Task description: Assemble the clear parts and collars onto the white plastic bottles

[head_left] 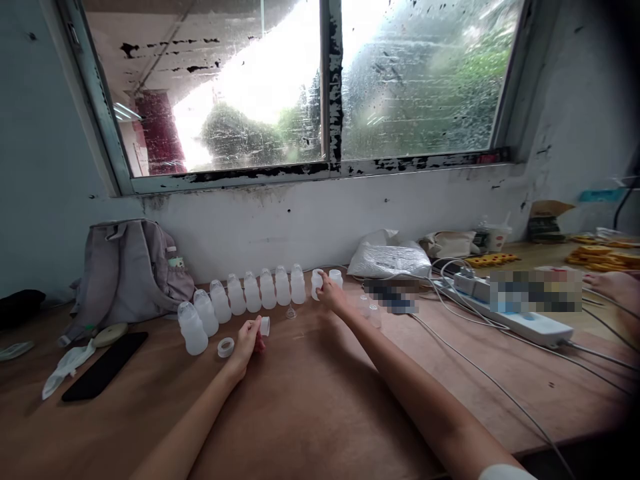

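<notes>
My left hand (248, 343) is closed around a small white screw ring (265, 325), held just above the table. A second white ring (225, 347) lies on the table beside that wrist. My right hand (330, 293) reaches forward with its fingers at the upper part of a frosted baby bottle (316, 285) that has no dome on top. Another topless bottle (335, 277) stands just behind this hand. To the left runs a row of several frosted bottles with domed caps (251, 293). A clear bottle nipple (291, 312) sits in front of the row.
Small clear cups (373, 316) stand right of my right arm. Beyond are a silvery plastic bag (390, 259), a power strip (525, 323) and trailing cables. At left are a grey backpack (120, 273) and a black phone (106, 367). Another person's hand (610, 287) shows far right.
</notes>
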`<act>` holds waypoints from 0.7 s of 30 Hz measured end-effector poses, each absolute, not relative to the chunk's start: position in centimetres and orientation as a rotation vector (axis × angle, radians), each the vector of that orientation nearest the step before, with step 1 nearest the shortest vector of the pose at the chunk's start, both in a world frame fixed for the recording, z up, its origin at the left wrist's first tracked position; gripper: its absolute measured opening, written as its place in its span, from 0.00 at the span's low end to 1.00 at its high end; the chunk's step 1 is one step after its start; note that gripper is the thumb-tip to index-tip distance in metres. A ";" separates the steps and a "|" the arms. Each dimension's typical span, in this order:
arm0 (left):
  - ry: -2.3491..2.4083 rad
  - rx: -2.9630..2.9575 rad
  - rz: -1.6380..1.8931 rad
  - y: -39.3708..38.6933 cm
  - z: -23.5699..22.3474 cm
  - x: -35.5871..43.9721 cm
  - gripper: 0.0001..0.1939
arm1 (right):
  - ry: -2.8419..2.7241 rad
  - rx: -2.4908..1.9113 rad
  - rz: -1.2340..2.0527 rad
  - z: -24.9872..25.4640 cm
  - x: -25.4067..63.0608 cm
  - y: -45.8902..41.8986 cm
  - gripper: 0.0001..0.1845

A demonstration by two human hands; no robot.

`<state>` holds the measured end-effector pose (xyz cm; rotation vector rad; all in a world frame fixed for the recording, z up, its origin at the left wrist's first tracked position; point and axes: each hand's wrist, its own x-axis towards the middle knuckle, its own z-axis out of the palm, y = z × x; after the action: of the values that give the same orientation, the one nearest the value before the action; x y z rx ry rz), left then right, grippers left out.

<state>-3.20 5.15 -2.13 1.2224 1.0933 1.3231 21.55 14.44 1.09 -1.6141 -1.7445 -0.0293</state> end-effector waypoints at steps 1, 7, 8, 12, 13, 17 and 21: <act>1.094 1.221 1.319 5.1 -2.1 -3.2 0.21 | -1.740 -1.613 -0.040 1.2 21.6 14.2 0.24; 1.100 1.213 1.308 5.0 -1.9 -3.0 0.21 | -1.717 -1.572 -0.118 1.8 21.2 13.5 0.08; 1.102 1.210 1.310 5.0 -1.9 -3.0 0.21 | -1.719 -1.557 -0.123 1.9 21.1 13.5 0.08; 1.108 1.196 1.318 5.0 -1.8 -2.9 0.22 | -1.713 -1.494 -0.145 2.9 20.6 13.5 0.12; 1.107 1.193 1.321 5.0 -1.8 -2.9 0.22 | -1.707 -1.466 -0.147 3.3 20.4 13.4 0.14; 1.107 1.180 1.336 5.0 -1.8 -2.9 0.21 | -1.712 -1.283 -0.013 4.6 19.0 12.5 0.19; 1.117 1.162 1.357 5.0 -1.7 -3.0 0.19 | -1.885 -1.104 0.249 4.2 16.6 11.3 0.22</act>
<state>-3.02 5.00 -1.71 1.1616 1.1168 1.3575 16.60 11.29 4.17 -1.1035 -1.8849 0.2494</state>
